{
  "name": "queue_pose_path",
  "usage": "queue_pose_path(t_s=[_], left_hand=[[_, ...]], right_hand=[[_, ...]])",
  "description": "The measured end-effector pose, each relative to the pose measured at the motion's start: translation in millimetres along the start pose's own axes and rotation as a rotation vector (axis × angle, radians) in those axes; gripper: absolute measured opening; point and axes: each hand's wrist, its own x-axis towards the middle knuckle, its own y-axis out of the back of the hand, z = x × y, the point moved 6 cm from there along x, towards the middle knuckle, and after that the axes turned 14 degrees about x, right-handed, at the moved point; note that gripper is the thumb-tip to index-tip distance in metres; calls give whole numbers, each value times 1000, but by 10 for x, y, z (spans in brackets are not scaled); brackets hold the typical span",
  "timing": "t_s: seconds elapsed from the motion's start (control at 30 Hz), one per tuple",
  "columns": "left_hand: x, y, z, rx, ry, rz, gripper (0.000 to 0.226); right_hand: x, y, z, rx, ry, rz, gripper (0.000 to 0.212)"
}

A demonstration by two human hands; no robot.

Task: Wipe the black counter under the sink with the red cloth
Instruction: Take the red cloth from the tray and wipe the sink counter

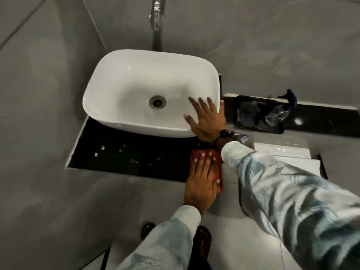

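A white vessel sink (pixel 136 82) stands on a glossy black counter (pixel 124 156) that shows several wet spots. The red cloth (pixel 219 172) lies at the counter's front right corner, mostly hidden beneath my left hand (pixel 202 182), which presses flat on it with fingers together. My right hand (pixel 206 119) rests spread open on the sink's right rim, fingers reaching into the basin. It holds nothing.
A chrome tap (pixel 156 14) comes off the grey wall above the sink. To the right, a black ledge carries a black tray (pixel 253 114) and a clear spray bottle (pixel 280 112) with a dark trigger. White tiles (pixel 282 151) lie lower right. Sandalled feet (pixel 202 242) stand below.
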Motion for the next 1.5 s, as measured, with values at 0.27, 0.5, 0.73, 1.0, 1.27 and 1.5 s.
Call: queue_pose_path(t_s=[0.27, 0.5, 0.73, 1.0, 1.27, 1.5], left_hand=[[-394, -153, -1294, 90, 112, -30, 72], [-457, -98, -1443, 45, 134, -51, 71], [-443, -48, -1855, 73, -45, 24, 70], [-987, -12, -3721, 93, 508, 20, 69], [-893, -23, -3005, 76, 238, 13, 66], [-1276, -57, -3784, 116, 594, 0, 66]], right_hand=[[-9, 62, -19, -33, -7, -7, 76], [94, 39, -532, 69, 13, 67, 78], [102, -177, -605, 7, -55, -19, 80], [144, -192, -627, -38, -111, -45, 79], [124, -188, -645, -58, -156, -75, 80], [132, -195, -632, -50, -147, -51, 81]])
